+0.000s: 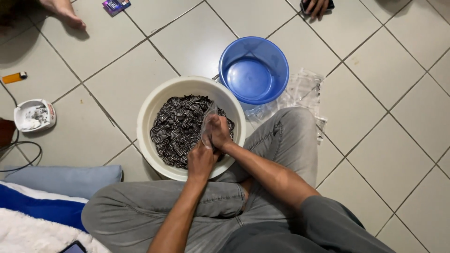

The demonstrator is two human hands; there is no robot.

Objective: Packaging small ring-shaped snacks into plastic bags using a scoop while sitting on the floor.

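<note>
Sitting cross-legged on a tiled floor (pixel 384 140), with a white basin (pixel 154 105) drawn up against the knees so that its contents are within easy reach of both hands.

Item: black-and-white swirled pieces (pixel 176 131), heaped in the white basin, filling its left and middle part.

Item: small clear plastic bag (pixel 207 122), held upright over the basin's right side, so that anything dropped falls back among the pieces. It is gripped between the two hands.

Left hand (pixel 200 161): fingers curled and closed around the lower part of the bag, supporting it from below.

Right hand (pixel 219 132): fingers clenched at the bag's upper part; whether its mouth is pinched closed or held apart cannot be told.

Item: blue tub (pixel 276 61), touching the white basin's far rim, nothing seen inside it.

Item: loose clear plastic bags (pixel 302 89), laid beside the blue tub, near the right knee, handy for picking.

Item: ashtray (pixel 33 115) and orange lighter (pixel 14 77), kept well apart at the left.

Item: another person's foot (pixel 65 13) and hand (pixel 318 6), seen at the far edge.
</note>
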